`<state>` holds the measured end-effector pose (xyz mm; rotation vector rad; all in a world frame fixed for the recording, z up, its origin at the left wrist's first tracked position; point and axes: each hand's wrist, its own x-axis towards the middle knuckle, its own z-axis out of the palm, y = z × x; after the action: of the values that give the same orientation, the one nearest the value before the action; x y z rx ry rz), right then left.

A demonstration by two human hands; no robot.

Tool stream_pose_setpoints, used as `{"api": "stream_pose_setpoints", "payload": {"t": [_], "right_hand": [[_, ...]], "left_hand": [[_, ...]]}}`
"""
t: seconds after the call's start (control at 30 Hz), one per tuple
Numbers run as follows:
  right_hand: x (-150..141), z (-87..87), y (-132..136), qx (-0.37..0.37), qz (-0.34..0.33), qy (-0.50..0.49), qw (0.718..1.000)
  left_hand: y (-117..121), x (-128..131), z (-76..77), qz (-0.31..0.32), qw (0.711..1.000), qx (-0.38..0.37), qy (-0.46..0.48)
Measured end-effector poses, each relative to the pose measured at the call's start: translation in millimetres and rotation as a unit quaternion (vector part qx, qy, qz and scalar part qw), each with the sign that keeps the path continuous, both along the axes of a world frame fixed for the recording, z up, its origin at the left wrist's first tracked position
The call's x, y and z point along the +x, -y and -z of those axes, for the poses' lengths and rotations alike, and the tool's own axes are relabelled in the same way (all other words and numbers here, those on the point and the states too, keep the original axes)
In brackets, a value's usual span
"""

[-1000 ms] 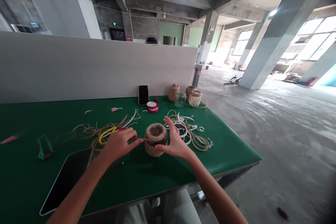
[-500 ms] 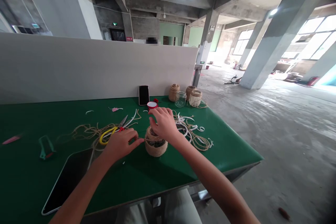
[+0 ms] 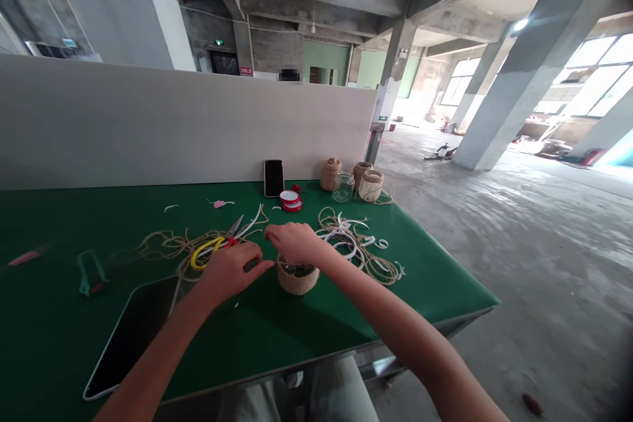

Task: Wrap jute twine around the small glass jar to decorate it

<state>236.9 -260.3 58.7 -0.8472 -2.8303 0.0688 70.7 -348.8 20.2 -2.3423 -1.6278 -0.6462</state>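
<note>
A squat jar wrapped in twine (image 3: 298,281) rests on the green table, its dark glass partly showing between the wrapped parts. My right hand (image 3: 291,242) covers its upper left side, fingers curled downward and pinched; what lies between the fingertips is hidden. Just left of the jar, my left hand (image 3: 236,268) has curled fingers and a thumb pointing at the jar. It seems to pinch a thin strand of twine, barely visible. Beside my left hand lie yellow-handled scissors (image 3: 208,252), with loose twine (image 3: 165,245) around them.
Twine and white strips (image 3: 363,250) lie tangled to the right. At the back stand wrapped jars (image 3: 331,174), a clear glass jar (image 3: 343,187), red-rimmed lids (image 3: 290,198) and a phone (image 3: 273,178). A tablet (image 3: 132,336) and a green tool (image 3: 91,273) lie left.
My right hand has moved left and down over the jar, its fingers now more curled, uncovering the red-rimmed lids. My left hand stays almost in place. The view has shifted slightly.
</note>
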Motion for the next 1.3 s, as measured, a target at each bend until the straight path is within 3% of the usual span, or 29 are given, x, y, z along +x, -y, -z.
{"api": "stream_pose_setpoints", "payload": {"t": [0.4, 0.67, 0.77, 0.9, 1.03, 1.2, 1.3], "right_hand": [[-2, 3.0, 3, 0.025, -0.023, -0.018, 0.999], [2, -5.7, 22, 0.215, 0.012, -0.158, 0.964], [8, -14.2, 23, 0.199, 0.057, -0.228, 0.951], [22, -21.6, 26, 0.102, 0.124, -0.337, 0.928], [47, -3.4, 42, -0.001, 0.157, -0.400, 0.903], [63, 37.8, 61, -0.014, 0.182, -0.324, 0.928], [59, 50.8, 60, -0.039, 0.199, -0.321, 0.925]], "left_hand": [[-4, 1, -5.0, -0.008, 0.999, -0.033, 0.005], [-6, 2, -3.3, -0.025, 0.999, -0.011, -0.046], [-6, 3, -4.6, -0.014, 0.999, -0.023, -0.036], [-5, 2, -4.5, -0.004, 0.999, -0.025, -0.022], [-4, 1, -3.0, 0.000, 1.000, -0.021, -0.007], [-4, 2, -4.7, 0.016, 0.999, -0.041, 0.012], [-3, 3, -5.2, 0.016, 0.999, -0.045, 0.027]]}}
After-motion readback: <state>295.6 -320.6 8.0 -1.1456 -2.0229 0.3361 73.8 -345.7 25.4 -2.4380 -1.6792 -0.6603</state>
